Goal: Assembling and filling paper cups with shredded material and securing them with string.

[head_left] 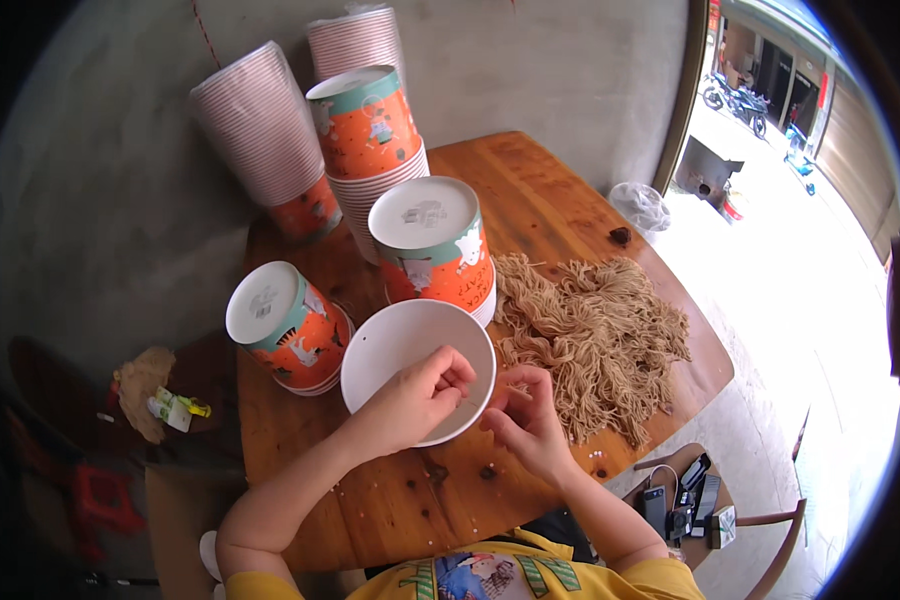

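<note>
Left hand (422,392) curled; right hand (526,420) pinching.

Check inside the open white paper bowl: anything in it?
The white paper bowl shows a bare white inner wall. The left hand covers its near side, so anything beneath is hidden.

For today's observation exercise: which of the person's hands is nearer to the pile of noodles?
Right. The right hand sits at the left edge of the noodle pile, about touching it. The left hand is farther off, over the white bowl.
</note>
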`<state>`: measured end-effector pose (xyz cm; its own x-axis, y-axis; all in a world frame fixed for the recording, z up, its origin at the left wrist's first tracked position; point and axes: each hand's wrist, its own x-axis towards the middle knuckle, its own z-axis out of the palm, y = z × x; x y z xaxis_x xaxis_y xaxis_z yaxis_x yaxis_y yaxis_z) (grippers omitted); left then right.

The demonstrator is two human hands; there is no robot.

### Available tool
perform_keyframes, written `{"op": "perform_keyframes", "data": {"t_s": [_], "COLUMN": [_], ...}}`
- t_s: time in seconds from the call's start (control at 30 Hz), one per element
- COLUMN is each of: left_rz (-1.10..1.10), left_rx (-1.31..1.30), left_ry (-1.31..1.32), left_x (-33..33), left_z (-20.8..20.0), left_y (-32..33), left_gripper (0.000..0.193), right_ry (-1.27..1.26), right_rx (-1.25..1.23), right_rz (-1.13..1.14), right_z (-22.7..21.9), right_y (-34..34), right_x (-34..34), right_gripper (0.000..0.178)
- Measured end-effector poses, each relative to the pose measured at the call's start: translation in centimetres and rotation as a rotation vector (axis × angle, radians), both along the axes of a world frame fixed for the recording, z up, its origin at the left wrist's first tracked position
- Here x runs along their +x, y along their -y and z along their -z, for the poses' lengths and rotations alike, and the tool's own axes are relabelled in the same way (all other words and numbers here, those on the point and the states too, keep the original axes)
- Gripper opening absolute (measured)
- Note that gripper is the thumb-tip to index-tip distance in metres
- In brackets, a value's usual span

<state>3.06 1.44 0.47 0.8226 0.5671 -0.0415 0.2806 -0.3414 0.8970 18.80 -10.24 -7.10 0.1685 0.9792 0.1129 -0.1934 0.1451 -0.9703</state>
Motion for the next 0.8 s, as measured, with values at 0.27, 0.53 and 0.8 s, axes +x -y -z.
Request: {"op": "perform_keyframes", "data": {"t_s": [0.27, 0.53, 0.8], "left_rz": [0.163, 0.170, -0.205], "left_rx": [0.410, 0.608, 0.835], "left_ry": [0.068, -0.044, -0.178], "left_x": [-0.7, -0.6, -2.4], "left_z": [0.3, -0.5, -0.1], "left_y": [-0.4, -0.9, -2.4], "left_gripper": [0.016, 0.012, 0.013], "right_ry": [0.179, 0.668, 0.826], "right_rx": [0.039, 0.105, 0.157], "right_rz": [0.021, 0.110, 0.158], "right_z": [-0.6, -2.4, -4.0], "right_y": [0.2, 0.2, -0.6], "right_x": [0.1, 0.4, -0.4], "right_gripper": [0.048, 0.039, 0.026]}}
